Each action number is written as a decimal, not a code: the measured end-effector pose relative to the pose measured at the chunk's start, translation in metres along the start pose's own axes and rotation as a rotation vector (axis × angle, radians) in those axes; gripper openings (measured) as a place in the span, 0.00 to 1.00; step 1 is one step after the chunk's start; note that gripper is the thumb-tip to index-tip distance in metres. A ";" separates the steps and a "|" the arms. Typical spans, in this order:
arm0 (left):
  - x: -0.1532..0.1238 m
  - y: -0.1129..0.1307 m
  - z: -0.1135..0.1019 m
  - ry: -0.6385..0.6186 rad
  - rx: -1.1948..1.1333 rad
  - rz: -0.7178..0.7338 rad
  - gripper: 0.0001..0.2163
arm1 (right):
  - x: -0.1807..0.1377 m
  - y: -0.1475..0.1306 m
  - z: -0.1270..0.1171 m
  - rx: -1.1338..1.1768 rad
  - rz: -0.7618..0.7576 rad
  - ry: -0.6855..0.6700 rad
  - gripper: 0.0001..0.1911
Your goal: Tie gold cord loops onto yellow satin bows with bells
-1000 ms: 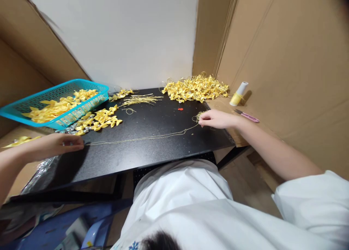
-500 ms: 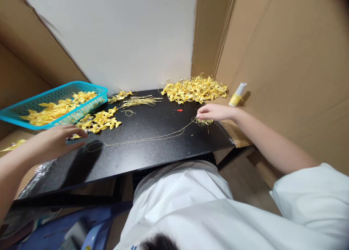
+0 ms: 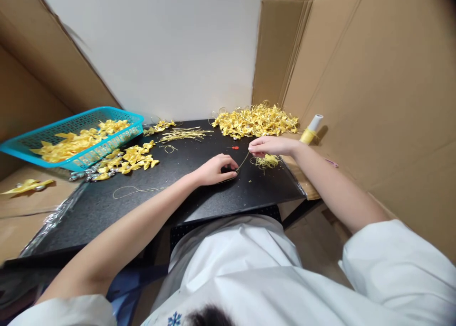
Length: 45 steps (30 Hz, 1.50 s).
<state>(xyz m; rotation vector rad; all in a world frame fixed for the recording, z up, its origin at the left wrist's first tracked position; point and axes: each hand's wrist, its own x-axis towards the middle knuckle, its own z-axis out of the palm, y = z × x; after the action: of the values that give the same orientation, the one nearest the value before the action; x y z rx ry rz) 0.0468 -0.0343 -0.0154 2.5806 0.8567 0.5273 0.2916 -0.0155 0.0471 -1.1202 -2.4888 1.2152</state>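
My right hand (image 3: 268,146) pinches a thin gold thread (image 3: 243,161) just above the black table (image 3: 199,193), beside a small tangle of gold thread (image 3: 266,161). My left hand (image 3: 215,169) rests on the table with fingers curled over the same thread, a little left of the right hand. The thread's free end lies loose (image 3: 131,190) toward the left. A small red bit (image 3: 235,148) lies just behind my hands.
A teal basket (image 3: 32,148) of yellow ribbon bows sits at the left, with loose bows (image 3: 130,157) beside it. A big heap of bows (image 3: 256,119), cut gold strands (image 3: 181,134), a thread spool (image 3: 310,129) and cardboard walls stand behind and right.
My left hand let go of the thread's far left end and moved right across the table to the thread near my right hand. The right hand drew slightly inward.
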 end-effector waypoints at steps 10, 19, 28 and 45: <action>-0.016 -0.005 0.005 0.266 -0.054 -0.127 0.11 | 0.015 0.003 0.035 -0.539 -0.197 0.495 0.07; -0.153 -0.014 -0.083 0.566 0.484 -0.513 0.16 | -0.015 0.025 0.088 -0.756 -0.297 0.376 0.22; -0.285 -0.004 -0.047 0.346 0.750 -0.750 0.22 | -0.013 0.043 0.103 -0.798 -0.295 0.419 0.23; -0.302 -0.018 -0.059 0.181 0.739 -1.097 0.25 | -0.052 0.058 0.109 -0.934 -0.217 0.543 0.23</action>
<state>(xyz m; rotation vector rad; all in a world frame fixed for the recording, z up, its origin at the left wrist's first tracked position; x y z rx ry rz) -0.2143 -0.1965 -0.0421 2.0540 2.6321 0.0861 0.3143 -0.0959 -0.0586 -1.0647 -2.5958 -0.3647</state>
